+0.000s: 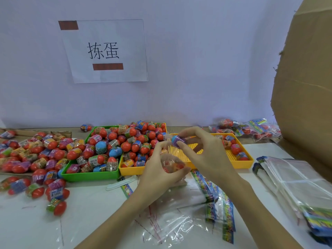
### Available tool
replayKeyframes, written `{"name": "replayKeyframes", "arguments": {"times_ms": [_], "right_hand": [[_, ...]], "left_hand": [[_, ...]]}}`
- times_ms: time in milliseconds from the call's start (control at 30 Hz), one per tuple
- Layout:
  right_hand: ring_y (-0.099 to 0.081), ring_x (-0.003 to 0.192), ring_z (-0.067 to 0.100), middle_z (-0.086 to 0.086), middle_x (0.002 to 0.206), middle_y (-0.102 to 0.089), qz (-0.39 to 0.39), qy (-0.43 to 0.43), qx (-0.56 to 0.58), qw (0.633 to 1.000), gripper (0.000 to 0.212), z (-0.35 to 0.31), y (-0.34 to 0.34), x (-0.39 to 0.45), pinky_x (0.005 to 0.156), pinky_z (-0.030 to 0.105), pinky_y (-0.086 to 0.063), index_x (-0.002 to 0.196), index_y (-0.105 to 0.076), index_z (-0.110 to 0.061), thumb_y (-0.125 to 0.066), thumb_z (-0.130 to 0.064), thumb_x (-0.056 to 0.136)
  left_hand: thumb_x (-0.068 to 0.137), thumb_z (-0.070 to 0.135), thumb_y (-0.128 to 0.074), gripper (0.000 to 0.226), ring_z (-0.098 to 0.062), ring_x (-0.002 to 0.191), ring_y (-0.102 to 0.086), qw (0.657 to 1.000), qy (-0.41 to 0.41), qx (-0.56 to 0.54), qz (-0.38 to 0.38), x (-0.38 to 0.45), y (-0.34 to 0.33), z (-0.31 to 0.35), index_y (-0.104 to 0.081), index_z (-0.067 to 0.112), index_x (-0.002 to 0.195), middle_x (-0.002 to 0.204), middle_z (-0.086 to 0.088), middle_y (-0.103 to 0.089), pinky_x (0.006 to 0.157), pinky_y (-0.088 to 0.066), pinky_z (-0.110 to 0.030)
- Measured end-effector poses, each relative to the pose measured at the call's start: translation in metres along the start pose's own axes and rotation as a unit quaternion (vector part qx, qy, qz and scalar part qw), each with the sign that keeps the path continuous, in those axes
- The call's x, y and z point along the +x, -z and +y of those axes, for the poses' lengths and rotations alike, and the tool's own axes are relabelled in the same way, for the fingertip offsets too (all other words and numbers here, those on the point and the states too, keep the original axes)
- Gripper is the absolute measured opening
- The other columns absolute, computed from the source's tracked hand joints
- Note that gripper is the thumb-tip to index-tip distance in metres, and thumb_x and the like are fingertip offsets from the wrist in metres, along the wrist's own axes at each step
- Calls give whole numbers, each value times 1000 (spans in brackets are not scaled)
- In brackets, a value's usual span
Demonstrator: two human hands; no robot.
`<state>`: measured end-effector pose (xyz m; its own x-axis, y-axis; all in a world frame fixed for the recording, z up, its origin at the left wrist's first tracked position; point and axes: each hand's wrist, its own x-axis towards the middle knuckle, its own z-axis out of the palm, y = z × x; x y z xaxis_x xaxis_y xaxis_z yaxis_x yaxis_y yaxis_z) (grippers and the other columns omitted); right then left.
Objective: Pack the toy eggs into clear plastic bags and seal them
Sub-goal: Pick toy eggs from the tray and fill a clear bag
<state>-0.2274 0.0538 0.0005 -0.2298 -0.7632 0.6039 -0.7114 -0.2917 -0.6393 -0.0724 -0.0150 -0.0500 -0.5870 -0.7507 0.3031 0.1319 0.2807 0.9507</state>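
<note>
Three trays: green tray (89,175) heaped with toy eggs, yellow tray (131,170) just beside it also full, second yellow tray (240,163) to the right holding a few eggs at its far and right sides.
Loose eggs (38,157): a large spread on the table left of the green tray, mostly red-topped with printed wraps; a few blue ones among those in the green tray.
Sealed packs (244,127): a small pile at the back right, against the wall.
Empty bags (294,182): a stack of clear bags with printed headers at the right edge; more lie flat on the table (36,221) under the forearms.
Cardboard box (305,87): tall, at far right, hiding that end of the table.
Paper sign (106,51): on the wall, taped top and bottom.
Left hand (159,169): fingers curled round a clear bag (172,163), gripping it upright with its mouth open; red eggs show inside, blurred.
Right hand (203,151): thumb and fingertips pinching a blue and purple egg (177,140), just above the bag's mouth.
Obstruction: both hands cover the near edge between the two yellow trays.
</note>
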Motion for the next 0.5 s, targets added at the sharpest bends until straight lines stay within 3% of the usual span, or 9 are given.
{"name": "replayKeyframes", "arguments": {"times_ms": [167,267,333,500], "right_hand": [[-69,93,4,-15,106,-69,17,17,-17,1000,12,2,1,1,71,15,-53,112,-75,-26,-68,-23,102],[-66,92,5,-6,107,-62,-3,27,-30,999,16,1,1,1,72,13,-50,110,-78,-27,-67,-19,103],[-66,90,7,-6,104,-63,6,36,-29,999,17,0,2,1,72,13,-49,111,-78,-25,-66,-17,102],[-72,87,12,-13,97,-74,-63,-7,33,997,11,-4,3,1,67,23,-54,110,-72,-24,-73,-22,99]], "left_hand": [[83,25,-93,73,-23,80,-78,999,-23,47,5,0,1,-1,-46,37,137,100,-1,-78,78,-66,-45],[82,27,-93,74,-14,76,-75,997,-36,70,11,-1,1,0,-45,40,138,98,4,-78,73,-61,-26],[82,27,-93,75,-11,76,-75,996,-42,73,12,-1,1,0,-44,42,137,97,6,-78,74,-59,-22],[84,28,-92,71,-20,83,-78,995,-63,81,-19,-2,1,0,-47,35,138,101,6,-78,80,-63,-32]]}}
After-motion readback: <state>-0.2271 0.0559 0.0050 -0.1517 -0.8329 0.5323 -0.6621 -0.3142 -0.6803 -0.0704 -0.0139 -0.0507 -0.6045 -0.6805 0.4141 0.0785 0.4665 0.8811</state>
